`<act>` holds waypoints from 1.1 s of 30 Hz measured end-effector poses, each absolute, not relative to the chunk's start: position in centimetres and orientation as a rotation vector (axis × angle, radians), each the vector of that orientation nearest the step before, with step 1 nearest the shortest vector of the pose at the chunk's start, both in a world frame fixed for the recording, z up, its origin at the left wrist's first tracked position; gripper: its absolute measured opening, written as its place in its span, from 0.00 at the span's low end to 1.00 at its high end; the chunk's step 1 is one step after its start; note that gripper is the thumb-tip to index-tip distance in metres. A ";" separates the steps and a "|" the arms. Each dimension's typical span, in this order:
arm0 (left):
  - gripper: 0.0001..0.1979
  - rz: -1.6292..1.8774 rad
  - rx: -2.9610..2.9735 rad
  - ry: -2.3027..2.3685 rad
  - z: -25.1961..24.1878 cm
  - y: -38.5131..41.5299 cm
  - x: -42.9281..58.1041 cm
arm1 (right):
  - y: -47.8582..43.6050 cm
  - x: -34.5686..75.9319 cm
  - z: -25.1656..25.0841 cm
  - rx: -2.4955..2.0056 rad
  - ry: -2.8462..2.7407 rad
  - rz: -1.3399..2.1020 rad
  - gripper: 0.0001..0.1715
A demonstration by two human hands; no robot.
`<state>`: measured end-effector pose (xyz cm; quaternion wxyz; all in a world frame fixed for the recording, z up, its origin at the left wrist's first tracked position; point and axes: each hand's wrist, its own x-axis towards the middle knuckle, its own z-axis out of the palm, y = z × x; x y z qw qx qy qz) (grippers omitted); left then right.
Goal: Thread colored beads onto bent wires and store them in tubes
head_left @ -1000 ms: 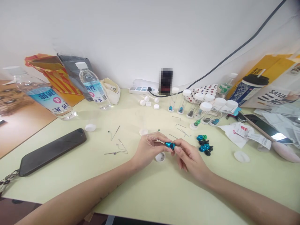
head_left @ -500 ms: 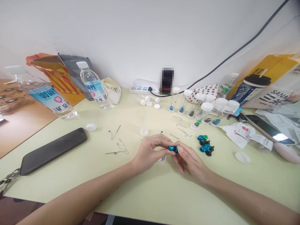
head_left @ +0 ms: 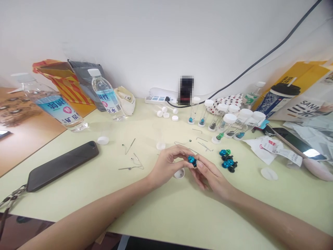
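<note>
A small blue-and-black metal fitting with rounded knobs is held between my two hands. My left hand pinches its left side with thumb and forefinger. On the dark end, the thumb and fingers of my right hand are closed. Above my left fingers shows a thin bent wire with a small greenish bead; where its other end goes is hidden. Just under my left hand lies a white cap with something small inside. Similar blue, green and black fittings are piled to the right.
Bent wires and hex keys lie around my hands. Several white-capped clear tubes stand at the back right, loose caps at the back. A phone and water bottles are left; a paper cup stands right.
The fitting has turned slightly and risen a little between my fingers. The bent wire has swung up and to the right, and more of the white cap below shows.
</note>
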<state>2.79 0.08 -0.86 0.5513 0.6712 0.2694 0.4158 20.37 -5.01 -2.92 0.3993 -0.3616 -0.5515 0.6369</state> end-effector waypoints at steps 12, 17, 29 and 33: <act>0.10 0.802 1.265 0.562 -0.9 -0.1 2.9 | -4.1 21.0 -3.1 -1.086 -1.570 1.374 0.19; 0.13 0.745 1.337 0.566 -0.7 1.0 2.2 | -3.3 22.3 -2.2 -1.092 -1.487 1.187 0.16; 0.16 0.600 1.707 0.688 -0.6 0.5 2.1 | -2.9 23.9 -0.2 -0.917 -1.406 1.233 0.06; 0.16 0.593 1.885 0.715 0.0 0.2 1.9 | -3.1 24.3 0.5 -0.966 -1.535 1.169 0.06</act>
